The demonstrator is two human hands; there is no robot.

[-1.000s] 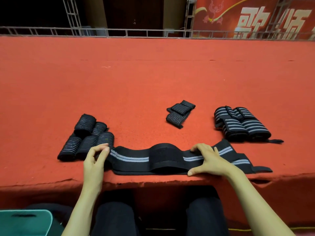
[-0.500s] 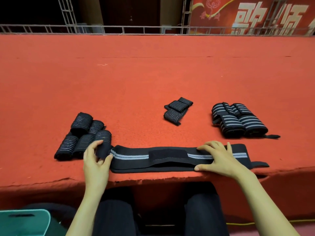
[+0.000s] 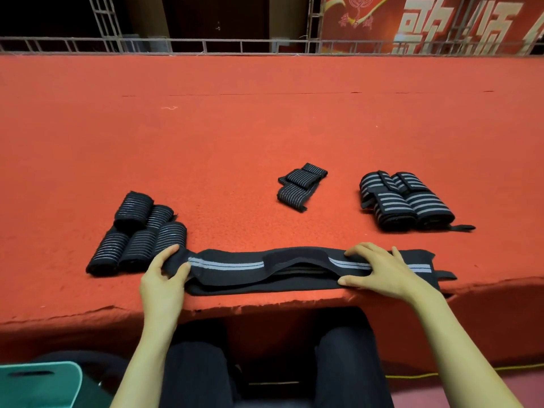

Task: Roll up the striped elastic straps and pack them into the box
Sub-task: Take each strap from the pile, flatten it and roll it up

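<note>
Long strap [image 3: 235,265] lies lengthwise along the near edge of the red carpeted surface [image 3: 265,128], black w/ pale stripes down the middle; its plain black centre patch humps up off the layer below, and a thin tab sticks out at the right end.

L hand [image 3: 163,278] grips the strap's left end, fingers curled over the top and thumb on the striped face, w/ that end lifted a bit off the carpet; R hand [image 3: 382,270] lies flat on the strap's right part, fingers fairly straight and spread, thumb along the near edge; it presses and isn't wrapped round anything.

Rolled straps [image 3: 135,234] sit in a tight cluster just beyond the L hand, five or so rolls touching, one stacked on the others; the nearest roll is right by the L fingertips. A small folded strap [image 3: 300,185] lies farther back near the centre, well apart from the rest; two wide-striped bundles [image 3: 403,201] sit side by side back right, touching.

Teal box [image 3: 38,384] is at lower left, below the surface's edge beside the person's leg; only a corner w/ a handle slot shows, contents not visible.

Bkgd: metal railing [image 3: 176,45] along the far edge, red banner [image 3: 441,22] w/ pale characters at top right.
</note>
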